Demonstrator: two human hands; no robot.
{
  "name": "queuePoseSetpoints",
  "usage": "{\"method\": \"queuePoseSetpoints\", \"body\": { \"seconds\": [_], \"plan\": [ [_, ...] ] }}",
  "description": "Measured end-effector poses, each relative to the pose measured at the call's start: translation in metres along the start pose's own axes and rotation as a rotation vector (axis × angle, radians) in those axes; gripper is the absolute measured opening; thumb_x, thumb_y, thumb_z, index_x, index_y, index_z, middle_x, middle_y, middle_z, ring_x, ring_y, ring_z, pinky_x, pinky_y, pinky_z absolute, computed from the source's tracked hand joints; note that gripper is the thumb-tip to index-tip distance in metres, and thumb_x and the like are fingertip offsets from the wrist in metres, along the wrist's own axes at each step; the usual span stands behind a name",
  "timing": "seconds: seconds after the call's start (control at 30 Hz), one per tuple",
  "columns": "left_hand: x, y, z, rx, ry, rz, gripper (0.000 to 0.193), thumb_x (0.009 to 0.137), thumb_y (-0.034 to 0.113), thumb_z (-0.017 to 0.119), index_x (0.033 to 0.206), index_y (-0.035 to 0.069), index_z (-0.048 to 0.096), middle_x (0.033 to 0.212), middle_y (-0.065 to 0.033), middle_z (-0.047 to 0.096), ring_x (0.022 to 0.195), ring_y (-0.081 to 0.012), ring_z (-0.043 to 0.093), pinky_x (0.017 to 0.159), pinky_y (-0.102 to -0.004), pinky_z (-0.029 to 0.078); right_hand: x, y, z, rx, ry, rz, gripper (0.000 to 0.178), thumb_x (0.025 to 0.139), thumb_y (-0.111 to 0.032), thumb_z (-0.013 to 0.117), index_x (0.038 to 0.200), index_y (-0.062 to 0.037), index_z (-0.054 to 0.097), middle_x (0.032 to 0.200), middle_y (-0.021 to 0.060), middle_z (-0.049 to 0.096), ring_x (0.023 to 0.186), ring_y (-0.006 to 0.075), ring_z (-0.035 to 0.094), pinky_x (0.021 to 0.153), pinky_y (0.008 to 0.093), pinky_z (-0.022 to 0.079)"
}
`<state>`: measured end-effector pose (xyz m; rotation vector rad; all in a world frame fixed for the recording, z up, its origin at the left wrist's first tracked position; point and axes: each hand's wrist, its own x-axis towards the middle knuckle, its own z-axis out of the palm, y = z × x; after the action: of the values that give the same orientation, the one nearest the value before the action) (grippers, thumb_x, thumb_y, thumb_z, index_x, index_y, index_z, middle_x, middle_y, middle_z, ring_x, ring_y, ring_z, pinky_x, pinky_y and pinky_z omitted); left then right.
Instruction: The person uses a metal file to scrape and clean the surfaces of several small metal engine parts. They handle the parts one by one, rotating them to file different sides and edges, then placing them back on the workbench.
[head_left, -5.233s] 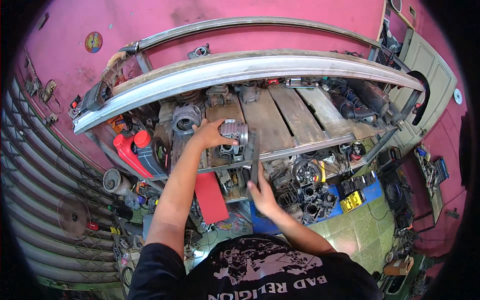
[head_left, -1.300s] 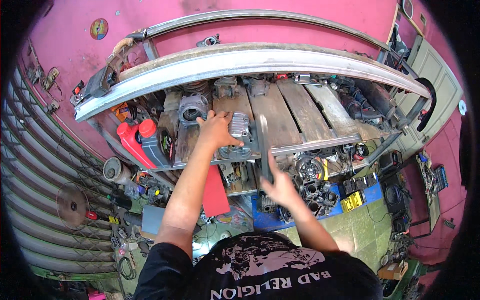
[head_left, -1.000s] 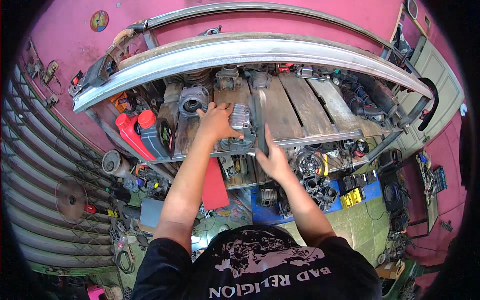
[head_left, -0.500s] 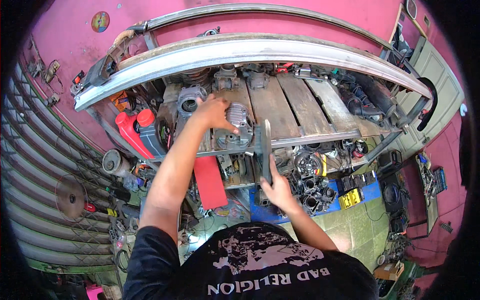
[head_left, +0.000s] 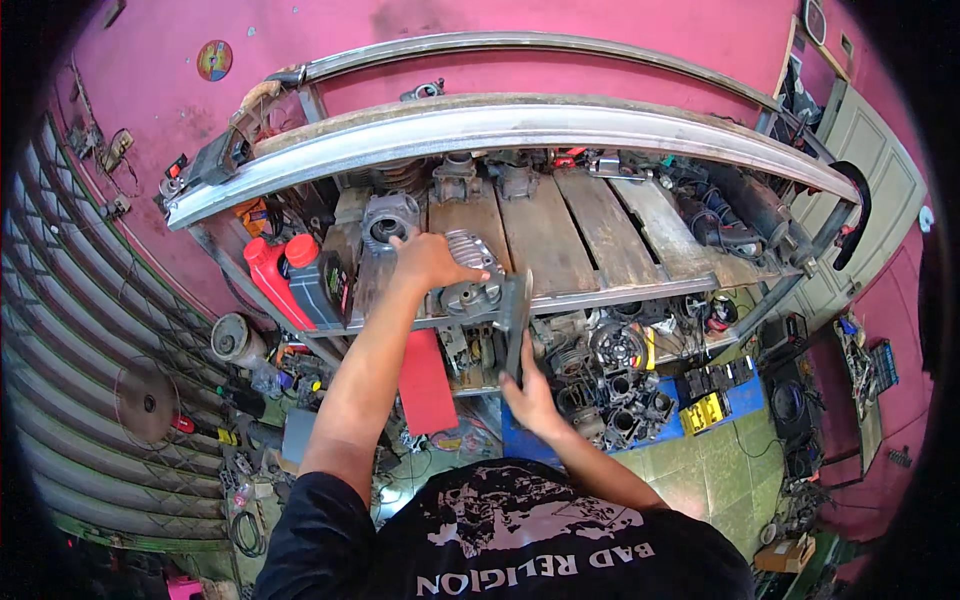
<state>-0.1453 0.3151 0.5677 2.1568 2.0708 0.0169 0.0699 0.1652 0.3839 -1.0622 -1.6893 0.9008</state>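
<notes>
My left hand (head_left: pixel 428 264) reaches over a finned metal engine cylinder part (head_left: pixel 470 298) at the shelf's front edge. Its thumb presses on the part's near right side, and its other fingers hide part of the fins. Just left and behind sits another grey engine casting (head_left: pixel 391 220) with a round bore. My right hand (head_left: pixel 530 395) is closed round the lower end of a long, dark brush-like tool (head_left: pixel 514 330). The tool stands nearly upright right beside the finned part; whether they touch I cannot tell.
Red and black oil bottles (head_left: pixel 302 270) stand at the shelf's left end. A pale metal beam (head_left: pixel 520 125) crosses above the plank shelf (head_left: pixel 550 230). Several engine parts (head_left: pixel 625 400) lie below on a blue mat (head_left: pixel 660 425), and a red panel (head_left: pixel 425 385) hangs under the shelf.
The whole view has shifted, so the shelf sits lower in it. My right hand and the brush-like tool have come left, closer to the finned part. My left hand stays on that part.
</notes>
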Motion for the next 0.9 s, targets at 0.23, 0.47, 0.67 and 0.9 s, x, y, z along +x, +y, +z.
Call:
{"method": "queuePoseSetpoints", "body": {
  "seconds": [0.23,0.47,0.67,0.9],
  "plan": [
    [-0.021,-0.022,-0.008,-0.017,0.017,-0.04,0.102,0.062,0.087,0.074,0.109,-0.003,0.077,0.123,-0.0299,0.07,0.123,-0.0467,0.063,0.107,-0.0733,0.035,0.109,0.007,-0.025,0.016,-0.037,-0.007,0.08,0.098,-0.014,0.058,0.164,0.0011,0.014,0.162,0.0299,0.037,0.151,0.0318,0.037,0.123,0.0339,0.025],
    [-0.036,-0.011,-0.003,-0.145,0.07,-0.194,0.102,0.062,0.084,0.076,0.114,-0.004,0.076,0.127,-0.0308,0.068,0.125,-0.0457,0.063,0.112,-0.0729,0.03,0.005,-0.023,0.033,0.066,0.041,0.036,0.089,0.098,-0.013,0.059,0.166,-0.0046,0.003,0.145,0.0269,0.055,0.129,0.0296,0.057,0.108,0.0349,0.043],
    [-0.033,-0.046,0.017,-0.22,0.02,-0.145,0.092,0.063,0.079,0.08,0.106,-0.003,0.077,0.114,-0.03,0.073,0.117,-0.0425,0.068,0.107,-0.0747,0.034,0.068,-0.013,0.012,0.175,-0.063,0.131,0.081,0.098,-0.014,0.06,0.165,-0.0027,0.015,0.134,0.0225,0.063,0.117,0.0255,0.062,0.103,0.0351,0.046],
    [-0.046,-0.022,0.049,-0.45,0.302,-0.271,0.057,0.076,0.063,0.083,0.1,0.011,0.081,0.095,-0.0198,0.077,0.103,-0.0413,0.072,0.107,-0.071,0.037,0.09,0.006,0.008,0.061,-0.037,0.073,0.083,0.097,-0.013,0.058,0.165,-0.0019,0.011,0.141,0.0252,0.056,0.127,0.0279,0.057,0.109,0.0335,0.042]
  ]
}}
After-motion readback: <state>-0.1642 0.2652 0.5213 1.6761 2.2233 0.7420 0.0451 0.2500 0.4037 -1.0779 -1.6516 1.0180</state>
